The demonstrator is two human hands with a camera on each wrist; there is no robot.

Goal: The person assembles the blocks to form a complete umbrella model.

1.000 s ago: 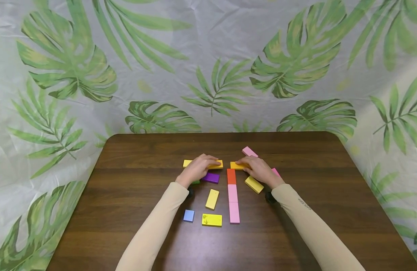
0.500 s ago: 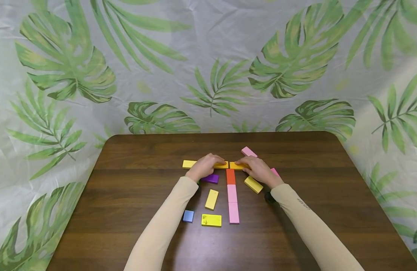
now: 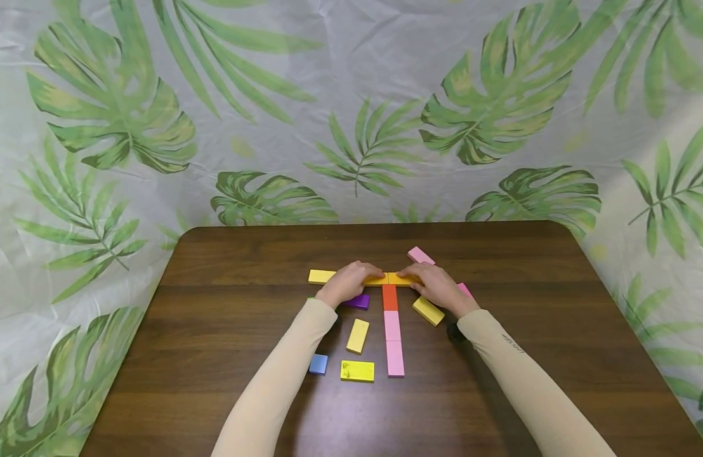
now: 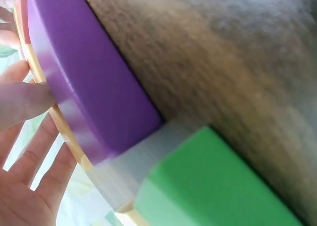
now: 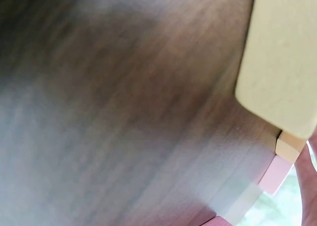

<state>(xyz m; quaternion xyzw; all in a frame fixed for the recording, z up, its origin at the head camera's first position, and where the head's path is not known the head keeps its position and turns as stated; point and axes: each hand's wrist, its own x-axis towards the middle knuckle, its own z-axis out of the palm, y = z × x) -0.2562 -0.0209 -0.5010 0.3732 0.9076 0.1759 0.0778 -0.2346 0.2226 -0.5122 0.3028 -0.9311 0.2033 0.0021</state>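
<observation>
My left hand (image 3: 347, 284) pinches an orange block (image 3: 377, 280), thumb on the near side and fingers beyond it. A second orange block (image 3: 398, 279) is in the grip of my right hand (image 3: 440, 289). The two blocks lie end to end, meeting above a red block (image 3: 389, 297). Below the red one, two pink blocks (image 3: 392, 325) continue the column toward me. Under the left hand lies a purple block (image 4: 94, 77), with a green block (image 4: 213, 186) beside it in the left wrist view. A tan-yellow block (image 3: 428, 311) lies near the right hand.
A pale yellow block (image 3: 321, 277) lies left of the left hand. Nearer me are another yellow block (image 3: 358, 336), a bright yellow block (image 3: 357, 371) and a blue block (image 3: 318, 364). Behind the right hand is a pink block (image 3: 421, 255); a darker pink block (image 3: 464, 289) lies beside its wrist.
My left hand has slid its orange block rightward until the gap to the other orange block closed. The right hand has stayed in place on its block.
</observation>
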